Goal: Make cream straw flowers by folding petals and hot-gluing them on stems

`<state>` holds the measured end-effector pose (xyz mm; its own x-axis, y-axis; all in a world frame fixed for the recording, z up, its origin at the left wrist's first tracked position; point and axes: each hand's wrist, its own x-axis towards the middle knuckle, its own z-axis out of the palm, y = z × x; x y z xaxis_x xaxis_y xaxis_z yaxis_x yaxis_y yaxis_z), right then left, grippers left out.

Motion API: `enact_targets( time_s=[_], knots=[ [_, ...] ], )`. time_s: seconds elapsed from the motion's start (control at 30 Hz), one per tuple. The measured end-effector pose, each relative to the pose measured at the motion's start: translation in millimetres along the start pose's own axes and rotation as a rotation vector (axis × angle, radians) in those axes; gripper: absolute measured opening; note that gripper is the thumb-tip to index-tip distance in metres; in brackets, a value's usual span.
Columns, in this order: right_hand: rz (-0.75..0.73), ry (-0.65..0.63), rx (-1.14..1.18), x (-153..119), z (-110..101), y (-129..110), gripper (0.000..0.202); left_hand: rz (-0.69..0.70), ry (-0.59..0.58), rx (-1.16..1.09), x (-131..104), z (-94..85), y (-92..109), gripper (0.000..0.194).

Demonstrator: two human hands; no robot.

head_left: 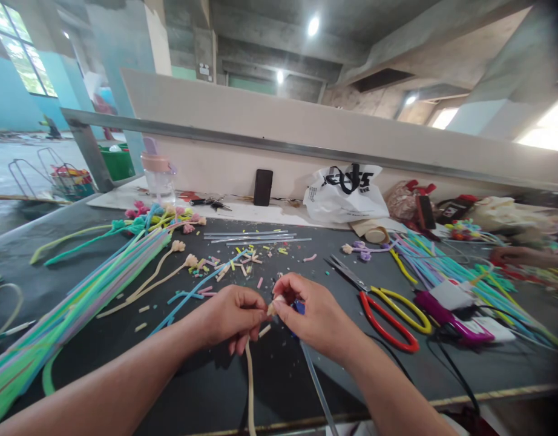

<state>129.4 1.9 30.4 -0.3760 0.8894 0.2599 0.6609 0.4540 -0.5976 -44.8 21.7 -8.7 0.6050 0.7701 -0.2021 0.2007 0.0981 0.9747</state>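
Observation:
Near the middle of the dark table, my left hand (236, 312) is closed in a pinch at the top of a beige stem (250, 387) that hangs down toward the front edge. Touching the small beige bud (273, 307) at that stem's top is my right hand (308, 309), its thumb and fingers pressed together on it. A blue tool with a clear glue stick (318, 384) lies partly hidden under my right hand. Short cut pieces (242, 266) are scattered behind my hands. Scissors (383, 303) with red and yellow handles lie to the right.
Bundles of coloured stems lie at left (92, 284) and right (424, 260). A purple glue gun (456, 318) with cables sits at right. Along the back stand a bottle (159, 178), a phone (263, 188) and a white bag (347, 197). Another person's hand (519, 255) is at far right.

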Motion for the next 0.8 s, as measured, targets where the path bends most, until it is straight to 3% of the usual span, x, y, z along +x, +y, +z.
enact_targets(
  time_s=[0.2,0.4,0.57,0.8],
  knots=[
    [0.012,-0.006,0.073,1.0,-0.3,3.4,0.004,0.016,-0.023,-0.085,-1.0,-0.3,-2.4,0.024],
    [0.099,-0.1,0.499,-2.1,-6.7,1.5,0.021,-0.003,-0.12,-0.364,-6.5,-4.5,2.6,0.019],
    [0.163,-0.143,0.809,-3.1,-8.1,-3.8,0.022,0.0,-0.26,-0.529,-11.8,-6.8,5.1,0.015],
    [0.097,-0.213,0.991,-5.1,-4.6,-1.6,0.015,-0.073,-0.428,-0.585,-15.4,-6.9,5.5,0.021]
  ],
)
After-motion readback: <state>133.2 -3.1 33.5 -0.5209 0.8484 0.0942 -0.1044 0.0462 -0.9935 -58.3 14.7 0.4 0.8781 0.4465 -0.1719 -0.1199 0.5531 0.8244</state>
